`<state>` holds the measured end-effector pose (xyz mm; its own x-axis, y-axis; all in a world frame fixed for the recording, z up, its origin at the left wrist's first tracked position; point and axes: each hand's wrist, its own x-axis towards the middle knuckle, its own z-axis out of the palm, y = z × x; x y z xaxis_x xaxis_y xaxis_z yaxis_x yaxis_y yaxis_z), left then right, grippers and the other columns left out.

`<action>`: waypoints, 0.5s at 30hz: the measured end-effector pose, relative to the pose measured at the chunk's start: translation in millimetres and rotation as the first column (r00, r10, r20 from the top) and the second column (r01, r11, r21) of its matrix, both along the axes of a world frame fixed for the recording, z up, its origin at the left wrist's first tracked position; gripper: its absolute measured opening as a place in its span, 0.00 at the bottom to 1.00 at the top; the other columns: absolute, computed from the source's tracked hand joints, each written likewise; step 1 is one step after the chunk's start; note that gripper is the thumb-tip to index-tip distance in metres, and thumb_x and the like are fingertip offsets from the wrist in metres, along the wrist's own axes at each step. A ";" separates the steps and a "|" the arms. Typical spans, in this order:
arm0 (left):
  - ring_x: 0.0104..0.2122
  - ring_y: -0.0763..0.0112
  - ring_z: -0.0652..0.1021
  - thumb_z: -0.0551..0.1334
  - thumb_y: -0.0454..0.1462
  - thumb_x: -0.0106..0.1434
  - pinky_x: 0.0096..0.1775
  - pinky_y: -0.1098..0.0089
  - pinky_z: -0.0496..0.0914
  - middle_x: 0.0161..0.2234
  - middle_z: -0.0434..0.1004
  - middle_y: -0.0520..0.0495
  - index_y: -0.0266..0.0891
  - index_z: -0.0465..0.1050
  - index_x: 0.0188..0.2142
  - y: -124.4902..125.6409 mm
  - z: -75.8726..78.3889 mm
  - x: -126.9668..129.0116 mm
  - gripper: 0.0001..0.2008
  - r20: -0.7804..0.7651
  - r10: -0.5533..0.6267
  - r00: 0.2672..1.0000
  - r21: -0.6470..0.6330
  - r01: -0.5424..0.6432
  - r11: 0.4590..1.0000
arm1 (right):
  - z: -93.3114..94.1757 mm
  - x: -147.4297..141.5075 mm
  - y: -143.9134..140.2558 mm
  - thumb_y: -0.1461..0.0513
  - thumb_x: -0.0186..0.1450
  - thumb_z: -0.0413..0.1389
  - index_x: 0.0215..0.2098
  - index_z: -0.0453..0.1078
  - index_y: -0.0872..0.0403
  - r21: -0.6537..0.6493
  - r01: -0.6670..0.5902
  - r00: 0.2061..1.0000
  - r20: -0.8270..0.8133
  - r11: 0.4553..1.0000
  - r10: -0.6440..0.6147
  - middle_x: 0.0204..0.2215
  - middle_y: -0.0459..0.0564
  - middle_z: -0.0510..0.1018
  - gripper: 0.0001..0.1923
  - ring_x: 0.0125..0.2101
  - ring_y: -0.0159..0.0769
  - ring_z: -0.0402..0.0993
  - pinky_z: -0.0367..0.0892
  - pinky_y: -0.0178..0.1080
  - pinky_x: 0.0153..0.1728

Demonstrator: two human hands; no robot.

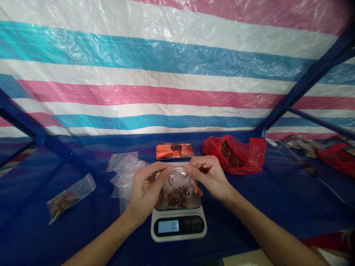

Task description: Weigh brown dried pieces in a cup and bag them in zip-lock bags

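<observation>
Showing "0.0", the scale (181,226) underlies the bag (178,192).

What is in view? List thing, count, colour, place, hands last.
Scale: 1, white, front centre
Held bag: 1, clear, brown pieces inside, over scale
Filled bag: 1, clear, left
Flat bags: several, clear, left-centre
Phone: 1, orange screen, behind scale
Open bag: 1, red, right of phone
Other bag: 1, red, far right
Bundle: 1, greyish, far right
Cable: 1, white, right
Tabletop: 1, blue, beneath
Frame: 1, blue, both sides
Sheet: 1, striped white-blue-pink, back
Blurred item: 1, red, lower right
Left hand: 1, bare, held bag's left
Right hand: 1, bare, held bag's right
</observation>
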<state>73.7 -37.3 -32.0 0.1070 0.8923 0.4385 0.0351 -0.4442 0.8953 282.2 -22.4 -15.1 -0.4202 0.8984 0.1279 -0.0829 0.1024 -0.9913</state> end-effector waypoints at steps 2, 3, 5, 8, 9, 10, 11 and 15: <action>0.29 0.74 0.76 0.66 0.40 0.72 0.33 0.75 0.69 0.28 0.79 0.52 0.40 0.81 0.33 0.9 -2.3 0.2 0.11 -0.031 -0.007 1.000 0.016 0.008 1.000 | 0.5 -1.7 -1.6 0.48 0.69 0.64 0.25 0.71 0.55 0.079 0.033 0.999 0.014 0.996 -0.035 0.16 0.45 0.72 0.24 0.14 0.27 0.63 0.57 0.31 0.15; 0.30 0.73 0.76 0.66 0.40 0.72 0.33 0.74 0.69 0.29 0.79 0.51 0.40 0.81 0.34 0.6 -3.3 0.6 0.10 -0.052 -0.022 0.998 0.025 0.023 0.999 | 0.4 -3.3 -3.0 0.49 0.70 0.64 0.25 0.71 0.55 0.131 0.053 0.998 0.025 0.990 -0.057 0.18 0.44 0.72 0.23 0.16 0.27 0.63 0.57 0.30 0.17; 0.30 0.73 0.76 0.66 0.39 0.72 0.35 0.73 0.70 0.30 0.79 0.51 0.40 0.80 0.35 -1.6 -5.0 1.9 0.09 -0.089 -0.076 0.993 0.045 0.080 0.996 | -1.0 -7.0 -6.4 0.51 0.71 0.64 0.27 0.72 0.56 0.215 0.061 0.997 0.041 0.975 -0.072 0.20 0.43 0.70 0.20 0.19 0.26 0.62 0.56 0.30 0.20; 0.30 0.73 0.74 0.65 0.37 0.73 0.35 0.73 0.69 0.29 0.76 0.52 0.39 0.77 0.34 -7.2 -5.0 4.1 0.09 -0.127 -0.151 0.980 0.057 0.159 0.986 | -4.2 -11.3 -10.7 0.52 0.72 0.63 0.29 0.71 0.56 0.227 -0.021 0.999 0.035 0.974 0.013 0.22 0.42 0.67 0.19 0.21 0.25 0.59 0.53 0.30 0.21; 0.29 0.74 0.74 0.64 0.37 0.73 0.35 0.73 0.68 0.28 0.75 0.52 0.39 0.76 0.33 -8.7 -4.2 4.4 0.10 -0.134 -0.160 0.978 0.057 0.169 0.984 | -4.8 -11.9 -11.1 0.52 0.72 0.63 0.29 0.71 0.56 0.213 -0.042 0.999 0.032 0.976 0.036 0.22 0.41 0.66 0.19 0.22 0.25 0.59 0.53 0.30 0.21; 0.29 0.74 0.73 0.64 0.37 0.73 0.34 0.73 0.68 0.27 0.73 0.52 0.39 0.76 0.32 -9.8 -2.9 4.2 0.11 -0.139 -0.162 0.977 0.056 0.171 0.984 | -4.8 -12.0 -10.8 0.52 0.72 0.63 0.29 0.71 0.56 0.200 -0.053 0.998 0.033 0.978 0.048 0.22 0.42 0.66 0.19 0.22 0.25 0.59 0.53 0.30 0.21; 0.29 0.74 0.73 0.64 0.38 0.73 0.33 0.73 0.67 0.27 0.73 0.52 0.39 0.76 0.32 -10.1 -1.4 3.7 0.11 -0.139 -0.154 0.978 0.049 0.162 0.986 | -4.2 -11.4 -9.8 0.51 0.71 0.63 0.29 0.71 0.56 0.191 -0.053 0.998 0.038 0.980 0.047 0.23 0.42 0.66 0.20 0.22 0.25 0.60 0.53 0.30 0.22; 0.27 0.74 0.75 0.65 0.39 0.73 0.32 0.73 0.67 0.26 0.76 0.52 0.40 0.80 0.33 -5.3 3.4 0.3 0.11 -0.106 -0.105 0.989 -0.002 0.105 0.994 | 2.2 -5.4 -1.8 0.49 0.69 0.66 0.28 0.75 0.56 0.164 0.001 0.998 0.066 0.986 -0.012 0.21 0.43 0.69 0.21 0.20 0.26 0.62 0.54 0.31 0.20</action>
